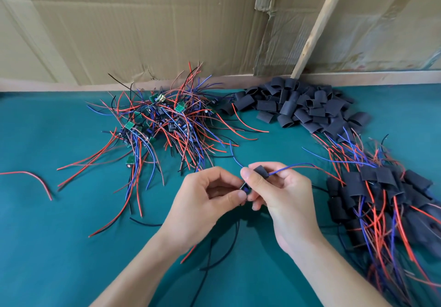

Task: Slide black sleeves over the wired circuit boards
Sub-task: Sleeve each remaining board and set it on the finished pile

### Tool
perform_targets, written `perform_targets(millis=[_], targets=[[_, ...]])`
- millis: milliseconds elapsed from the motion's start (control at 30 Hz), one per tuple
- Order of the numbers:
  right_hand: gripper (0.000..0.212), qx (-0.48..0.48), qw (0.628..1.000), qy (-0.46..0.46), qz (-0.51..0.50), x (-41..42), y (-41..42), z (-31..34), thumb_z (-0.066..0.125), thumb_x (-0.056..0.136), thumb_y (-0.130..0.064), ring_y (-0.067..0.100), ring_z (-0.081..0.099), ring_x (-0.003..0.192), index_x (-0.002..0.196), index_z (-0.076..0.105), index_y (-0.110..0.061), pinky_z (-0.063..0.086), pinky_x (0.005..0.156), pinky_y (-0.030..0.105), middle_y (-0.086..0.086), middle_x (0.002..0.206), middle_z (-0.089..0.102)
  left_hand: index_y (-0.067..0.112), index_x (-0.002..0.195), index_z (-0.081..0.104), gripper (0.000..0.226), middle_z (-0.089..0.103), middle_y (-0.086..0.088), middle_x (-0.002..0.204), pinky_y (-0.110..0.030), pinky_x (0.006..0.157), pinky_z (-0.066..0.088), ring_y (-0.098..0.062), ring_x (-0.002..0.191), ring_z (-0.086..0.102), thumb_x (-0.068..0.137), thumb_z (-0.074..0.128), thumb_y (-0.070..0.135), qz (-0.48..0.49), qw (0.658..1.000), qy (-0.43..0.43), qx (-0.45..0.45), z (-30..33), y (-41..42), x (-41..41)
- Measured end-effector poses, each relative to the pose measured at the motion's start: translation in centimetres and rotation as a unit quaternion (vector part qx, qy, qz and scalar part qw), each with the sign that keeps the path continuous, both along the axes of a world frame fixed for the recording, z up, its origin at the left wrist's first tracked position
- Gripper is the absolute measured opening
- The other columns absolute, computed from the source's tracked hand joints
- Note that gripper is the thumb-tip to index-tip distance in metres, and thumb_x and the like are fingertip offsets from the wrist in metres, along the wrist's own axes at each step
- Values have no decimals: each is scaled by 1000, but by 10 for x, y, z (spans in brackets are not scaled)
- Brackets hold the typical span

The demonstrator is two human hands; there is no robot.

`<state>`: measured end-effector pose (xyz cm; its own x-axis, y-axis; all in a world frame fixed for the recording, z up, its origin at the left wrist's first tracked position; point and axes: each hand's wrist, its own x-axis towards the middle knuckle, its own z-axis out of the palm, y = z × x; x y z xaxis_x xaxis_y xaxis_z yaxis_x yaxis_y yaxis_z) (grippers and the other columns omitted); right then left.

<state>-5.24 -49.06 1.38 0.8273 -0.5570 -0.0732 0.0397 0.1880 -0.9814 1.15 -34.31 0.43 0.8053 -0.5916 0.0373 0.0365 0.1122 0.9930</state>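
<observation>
I note both hands meeting above the green desk (71, 247). My left hand (202, 201) pinches a small circuit board (244, 189) between thumb and forefinger. My right hand (281, 197) grips a black sleeve (261, 171) with fingers curled, blue wire running through it. Bare wired boards (157, 120) lie heaped behind left; loose sleeves (305, 106) behind right; sleeved boards (381, 199) at right.
</observation>
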Motion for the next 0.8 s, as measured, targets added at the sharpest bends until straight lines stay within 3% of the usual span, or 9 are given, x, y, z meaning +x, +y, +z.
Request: perform_targets(millis=[100, 267, 433, 567, 733, 800], targets=[[21, -2, 1000, 3, 8, 0, -1, 0, 85, 82, -13, 19, 56, 51, 93, 74, 0, 43, 42, 25, 8, 63, 65, 11, 94, 72, 16, 77, -16, 94, -40, 90, 59, -31, 92, 75, 79, 78, 14, -5, 1000, 14, 3, 1, 0, -1], [23, -39, 998, 23, 53, -1, 1, 1, 84, 74, -33, 21, 56, 49, 78, 75, -12, 42, 41, 27, 9, 64, 67, 18, 88, 68, 17, 71, -10, 81, -34, 69, 60, -29, 69, 73, 77, 80, 14, 52, 999, 6, -10, 1, -1, -3], [39, -62, 997, 34, 43, -1, 3, 0, 82, 72, -51, 24, 54, 43, 67, 67, -15, 37, 37, 26, 10, 57, 63, 27, 88, 66, 12, 72, -2, 78, -45, 68, 61, -25, 70, 73, 83, 76, 22, 74, 986, -135, 62, 3, -3, -7], [58, -84, 995, 45, 38, -2, 6, 5, 77, 70, -61, 22, 48, 38, 66, 51, -9, 30, 36, 22, 8, 52, 54, 28, 91, 65, 11, 70, 8, 77, -33, 66, 56, -15, 68, 68, 87, 68, 18, 79, 954, -267, 108, 3, -7, -14], [60, -96, 993, 49, 54, -5, 14, 7, 76, 78, -55, 18, 37, 41, 65, 40, -9, 28, 38, 19, 2, 51, 40, 20, 83, 59, 8, 66, 9, 74, -34, 63, 51, -14, 67, 62, 88, 66, 19, 150, 929, -312, 128, -1, -14, -27], [59, -69, 994, 54, 58, -9, 13, 14, 81, 81, -49, 13, 33, 41, 63, 40, -11, 25, 37, 17, -1, 52, 35, 18, 85, 62, 9, 66, 7, 77, -35, 64, 53, -16, 69, 64, 91, 66, 23, 127, 935, -314, 103, 3, -14, -28]])
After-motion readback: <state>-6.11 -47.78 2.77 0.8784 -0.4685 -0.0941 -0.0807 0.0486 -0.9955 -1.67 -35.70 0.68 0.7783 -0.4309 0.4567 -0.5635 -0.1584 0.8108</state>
